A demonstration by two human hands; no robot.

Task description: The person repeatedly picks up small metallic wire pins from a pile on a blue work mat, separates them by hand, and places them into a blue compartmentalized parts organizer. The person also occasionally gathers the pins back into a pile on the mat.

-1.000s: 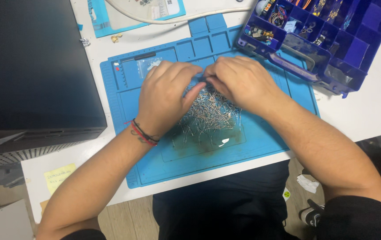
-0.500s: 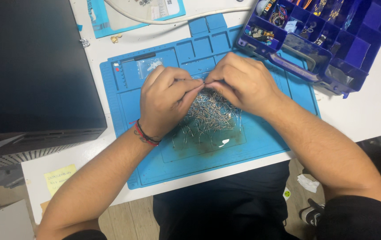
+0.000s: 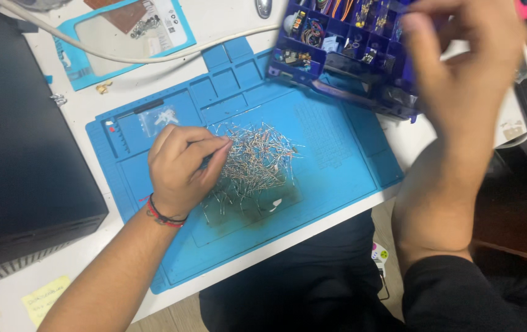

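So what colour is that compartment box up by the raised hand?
Deep purple-blue; the compartment box shows best in the head view, beside the blurred right hand.

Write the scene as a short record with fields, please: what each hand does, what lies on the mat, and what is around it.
left hand: rests on the clear bag of small metal parts, fingertips pinched at its edge
right hand: raised over the purple compartment box, blurred, grip unclear
work surface: blue mat on a white table
left side: black case, yellow note
top: white cable, blue-edged packet
wrist: red and black bracelet
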